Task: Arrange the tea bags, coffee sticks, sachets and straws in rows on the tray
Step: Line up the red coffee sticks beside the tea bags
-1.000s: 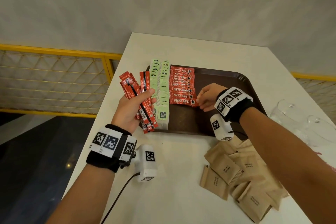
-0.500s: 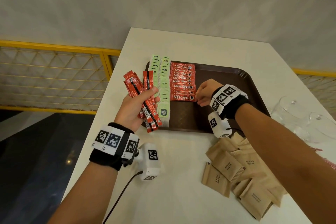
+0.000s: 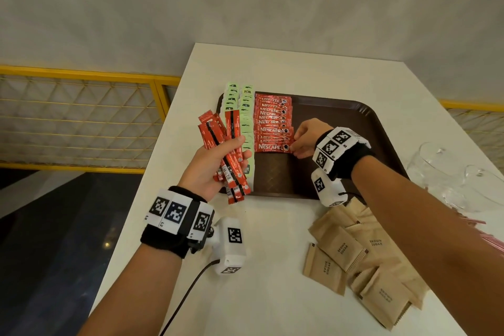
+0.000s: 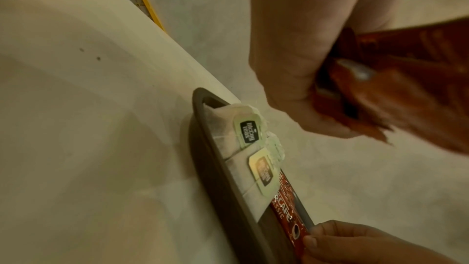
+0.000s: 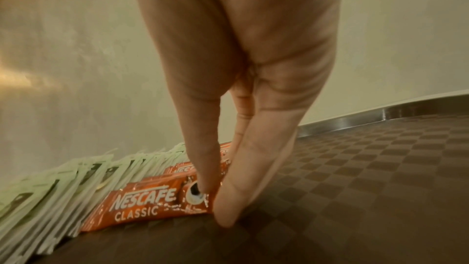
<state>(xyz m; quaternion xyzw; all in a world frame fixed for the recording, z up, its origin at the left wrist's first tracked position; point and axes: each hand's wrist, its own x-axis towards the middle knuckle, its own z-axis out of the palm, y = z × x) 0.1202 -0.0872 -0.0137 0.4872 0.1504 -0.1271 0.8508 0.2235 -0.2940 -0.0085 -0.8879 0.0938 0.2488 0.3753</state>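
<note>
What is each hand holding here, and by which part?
The left hand grips a fanned bunch of red coffee sticks around their lower halves. The right hand pinches the right end of the nearest Nescafe stick lying on the tray.

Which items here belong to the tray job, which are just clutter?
In the job:
tray
tea bags
laid coffee sticks
held coffee sticks
brown sugar sachets
straws

Clutter:
glass jugs
yellow railing
</note>
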